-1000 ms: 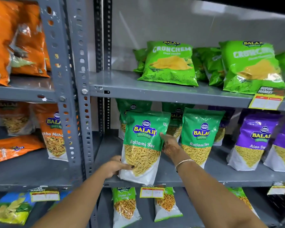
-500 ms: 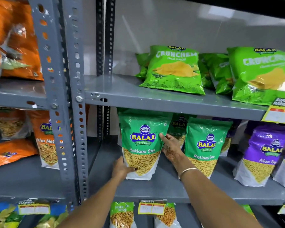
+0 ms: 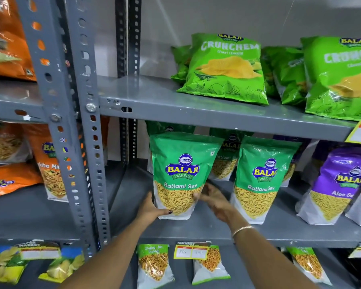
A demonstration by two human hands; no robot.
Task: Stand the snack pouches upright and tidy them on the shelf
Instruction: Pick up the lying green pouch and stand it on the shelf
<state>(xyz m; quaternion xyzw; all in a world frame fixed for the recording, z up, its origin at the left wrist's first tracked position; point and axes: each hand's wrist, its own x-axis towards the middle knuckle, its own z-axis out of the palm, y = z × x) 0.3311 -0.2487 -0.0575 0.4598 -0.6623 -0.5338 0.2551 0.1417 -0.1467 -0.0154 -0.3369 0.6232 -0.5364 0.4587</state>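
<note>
While the left hand [image 3: 152, 207] grips the Ratlami Sev pouch [image 3: 181, 174], the right hand [image 3: 214, 198] has slid lower, its hold unclear.

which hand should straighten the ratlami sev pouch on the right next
Probably right: the right hand is beside the right Ratlami Sev pouch; the left hand grips the held pouch on its far side.

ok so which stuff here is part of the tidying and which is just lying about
Job: held Ratlami Sev pouch, left hand, right hand, neighbouring Ratlami Sev pouch, middle shelf.
Lying about: Crunchem bags, orange pouches, price label.
</note>
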